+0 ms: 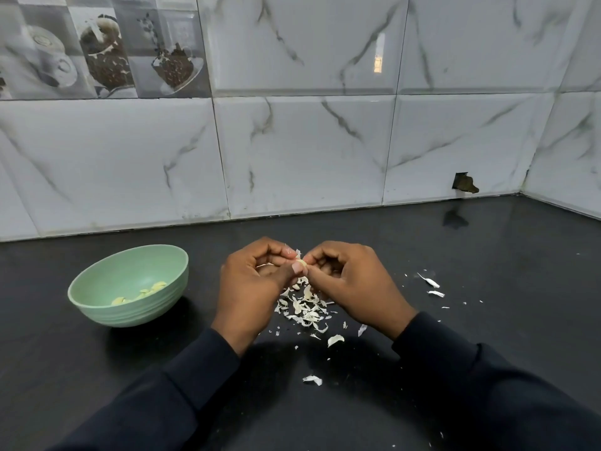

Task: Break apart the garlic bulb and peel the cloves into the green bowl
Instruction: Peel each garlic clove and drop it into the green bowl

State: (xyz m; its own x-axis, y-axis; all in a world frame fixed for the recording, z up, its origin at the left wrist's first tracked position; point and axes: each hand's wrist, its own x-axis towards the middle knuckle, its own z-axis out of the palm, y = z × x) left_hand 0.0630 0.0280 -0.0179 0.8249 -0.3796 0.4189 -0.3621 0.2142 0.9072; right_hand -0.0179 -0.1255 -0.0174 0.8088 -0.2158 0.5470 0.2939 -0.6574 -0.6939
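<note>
Over the black counter, my left hand [253,284] and my right hand [351,284] meet at the fingertips. Both pinch a small garlic clove [302,263] between thumb and fingers; a scrap of papery skin sticks up from it. Most of the clove is hidden by the fingers. The green bowl [97,281] stands to the left of my left hand, and several peeled yellowish cloves [143,292] lie inside it. A heap of white garlic skins [304,307] lies on the counter directly below my hands.
Loose skin flakes [431,283] are scattered to the right and toward the front of the black counter [487,271]. A marble-tiled wall [309,157] runs along the back and turns a corner at the right, with a broken hole [465,183] near its base.
</note>
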